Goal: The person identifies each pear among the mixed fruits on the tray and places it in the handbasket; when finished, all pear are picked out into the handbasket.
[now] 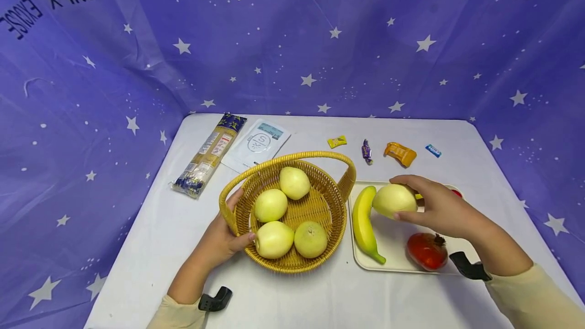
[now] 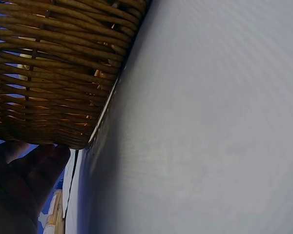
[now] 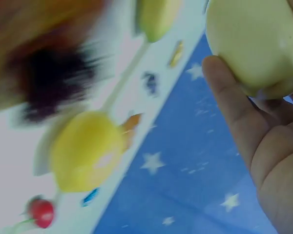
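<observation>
My right hand grips a round, pale yellow-green fruit between thumb and fingers, above a cream tray. In the right wrist view the fruit is at the upper right, in the fingers. My left hand holds the left side of a wicker basket, thumb over the rim and fingers on the outside wall by the handle. Inside lie several pale yellow-green fruits, one of them greener. The left wrist view shows the basket's woven wall above the fingertips.
On the tray lie a banana, a pomegranate, a lemon and a small red fruit. Wrapped sweets are spread behind it. A noodle pack and a white packet lie at the back left.
</observation>
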Demonstrator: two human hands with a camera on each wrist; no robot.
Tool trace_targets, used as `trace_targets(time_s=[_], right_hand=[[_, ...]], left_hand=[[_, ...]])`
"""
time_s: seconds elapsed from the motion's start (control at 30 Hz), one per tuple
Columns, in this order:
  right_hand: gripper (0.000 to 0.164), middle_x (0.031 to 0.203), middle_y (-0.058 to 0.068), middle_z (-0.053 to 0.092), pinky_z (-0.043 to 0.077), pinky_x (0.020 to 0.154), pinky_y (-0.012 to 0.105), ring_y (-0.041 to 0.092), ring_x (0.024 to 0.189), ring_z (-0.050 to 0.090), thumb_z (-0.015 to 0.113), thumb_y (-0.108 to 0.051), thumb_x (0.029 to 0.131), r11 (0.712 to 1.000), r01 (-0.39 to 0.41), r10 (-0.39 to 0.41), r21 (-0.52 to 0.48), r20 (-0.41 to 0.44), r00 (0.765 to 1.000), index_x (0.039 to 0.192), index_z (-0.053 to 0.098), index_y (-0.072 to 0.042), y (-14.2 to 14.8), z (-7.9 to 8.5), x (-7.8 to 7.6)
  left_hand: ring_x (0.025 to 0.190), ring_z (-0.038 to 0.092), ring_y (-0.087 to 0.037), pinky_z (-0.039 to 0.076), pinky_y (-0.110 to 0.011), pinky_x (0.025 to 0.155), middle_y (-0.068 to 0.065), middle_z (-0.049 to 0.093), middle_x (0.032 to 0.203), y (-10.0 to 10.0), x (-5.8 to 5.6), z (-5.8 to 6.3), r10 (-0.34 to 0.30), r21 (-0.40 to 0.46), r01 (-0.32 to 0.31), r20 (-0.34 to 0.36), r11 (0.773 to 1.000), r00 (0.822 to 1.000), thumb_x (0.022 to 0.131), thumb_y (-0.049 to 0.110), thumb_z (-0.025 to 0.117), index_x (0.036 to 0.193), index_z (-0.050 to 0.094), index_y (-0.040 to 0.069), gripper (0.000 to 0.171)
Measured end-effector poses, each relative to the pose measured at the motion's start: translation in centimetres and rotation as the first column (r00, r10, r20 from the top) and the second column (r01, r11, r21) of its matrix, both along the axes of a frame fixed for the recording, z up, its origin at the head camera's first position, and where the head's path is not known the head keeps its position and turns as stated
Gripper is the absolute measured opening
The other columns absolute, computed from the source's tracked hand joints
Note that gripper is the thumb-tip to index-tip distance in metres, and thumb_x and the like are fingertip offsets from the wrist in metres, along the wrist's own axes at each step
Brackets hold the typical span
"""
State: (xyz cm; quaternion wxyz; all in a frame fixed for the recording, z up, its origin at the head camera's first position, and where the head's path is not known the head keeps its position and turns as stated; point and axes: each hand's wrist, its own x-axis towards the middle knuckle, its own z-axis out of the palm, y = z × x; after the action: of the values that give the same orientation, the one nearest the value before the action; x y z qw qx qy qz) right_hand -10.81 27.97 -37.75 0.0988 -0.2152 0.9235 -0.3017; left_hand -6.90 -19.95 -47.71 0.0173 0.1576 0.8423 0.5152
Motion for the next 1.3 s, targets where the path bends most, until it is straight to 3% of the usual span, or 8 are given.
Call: trace_targets(time_s=[0.13,0.37,0.47,0.57,0.7,0.93,1.2,1.3], right_hand=[[0.064,0.112,-0.014,0.059,0.053,0.079,0.030,0.008,0.092,0.059,0.078,-0.043,0.079,0.995,-0.091,0.089,-0.052,-0.040,0.995,0.134,0.050,-0.026,-2.2,2.1,0.2],[0.059,0.118,-0.018,0.053,0.054,0.078,0.028,0.006,0.100,0.056,0.079,-0.044,0.077,0.970,-0.239,0.236,-0.053,-0.053,0.970,0.130,0.053,-0.036,-7.3,5.6,-0.2],[0.057,0.116,-0.018,0.051,0.053,0.076,0.026,0.005,0.097,0.055,0.081,-0.042,0.076,0.964,-0.265,0.264,0.001,-0.068,0.962,0.127,0.055,-0.037,-8.3,6.4,-0.3],[0.055,0.115,-0.017,0.052,0.054,0.075,0.026,0.006,0.096,0.056,0.081,-0.042,0.076,0.965,-0.263,0.263,0.000,-0.017,0.965,0.125,0.056,-0.036,-8.4,6.7,-0.1],[0.054,0.120,-0.017,0.052,0.054,0.078,0.028,0.007,0.101,0.055,0.078,-0.044,0.079,0.956,-0.287,0.291,-0.060,0.063,0.955,0.127,0.054,-0.036,-8.6,6.2,0.2],[0.058,0.125,-0.018,0.049,0.052,0.082,0.028,0.005,0.105,0.052,0.074,-0.048,0.081,0.941,-0.331,0.331,-0.067,-0.011,0.944,0.132,0.050,-0.036,-11.6,4.6,0.2],[0.065,0.129,-0.006,0.051,0.048,0.086,0.030,0.007,0.101,0.055,0.075,-0.042,0.081,0.961,-0.268,0.272,0.065,-0.068,0.960,0.136,0.045,-0.023,-16.1,1.3,-2.1],[0.065,0.132,-0.001,0.049,0.048,0.086,0.030,0.010,0.100,0.057,0.075,-0.038,0.081,0.962,-0.245,0.252,0.123,-0.037,0.967,0.136,0.045,-0.019,-17.4,0.4,-2.9]], left_hand=[[0.128,0.046,-0.039,0.033,-0.038,0.108,-0.024,0.038,0.146,0.5,0.5,2.0,-0.009,-0.001,0.009,0.017,1.000,1.000,0.077,0.019,0.079,0.155,0.016,0.010,0.101],[0.130,0.044,-0.032,0.029,-0.028,0.108,-0.015,0.037,0.150,-0.2,-0.3,-1.1,0.006,0.019,-0.007,0.024,1.000,1.000,0.076,0.026,0.081,0.156,0.014,0.024,0.104],[0.130,0.045,-0.029,0.029,-0.021,0.106,-0.013,0.038,0.149,-0.3,-0.5,-1.7,-0.001,0.034,0.000,0.022,0.999,1.000,0.076,0.028,0.081,0.156,0.014,0.027,0.104],[0.129,0.045,-0.028,0.029,-0.018,0.105,-0.013,0.039,0.148,-0.3,-0.6,-1.8,-0.003,0.037,0.003,0.011,0.999,1.000,0.076,0.031,0.082,0.156,0.014,0.027,0.105],[0.129,0.045,-0.026,0.029,-0.019,0.105,-0.012,0.040,0.148,-0.5,-0.5,-1.8,0.010,0.001,-0.010,-0.003,1.000,1.000,0.075,0.034,0.082,0.156,0.014,0.028,0.106],[0.130,0.045,-0.028,0.030,-0.025,0.107,-0.012,0.039,0.148,-0.5,-0.4,-1.6,0.019,-0.018,-0.019,0.009,1.000,1.000,0.075,0.034,0.081,0.156,0.013,0.027,0.106],[0.128,0.045,-0.038,0.032,-0.034,0.108,-0.024,0.040,0.145,0.4,0.3,1.2,0.002,0.021,-0.002,0.019,1.000,1.000,0.077,0.021,0.079,0.155,0.016,0.014,0.102],[0.128,0.045,-0.038,0.032,-0.029,0.107,-0.024,0.040,0.145,0.4,0.3,1.2,0.003,0.023,-0.003,0.022,1.000,1.000,0.077,0.022,0.079,0.155,0.016,0.014,0.101]])
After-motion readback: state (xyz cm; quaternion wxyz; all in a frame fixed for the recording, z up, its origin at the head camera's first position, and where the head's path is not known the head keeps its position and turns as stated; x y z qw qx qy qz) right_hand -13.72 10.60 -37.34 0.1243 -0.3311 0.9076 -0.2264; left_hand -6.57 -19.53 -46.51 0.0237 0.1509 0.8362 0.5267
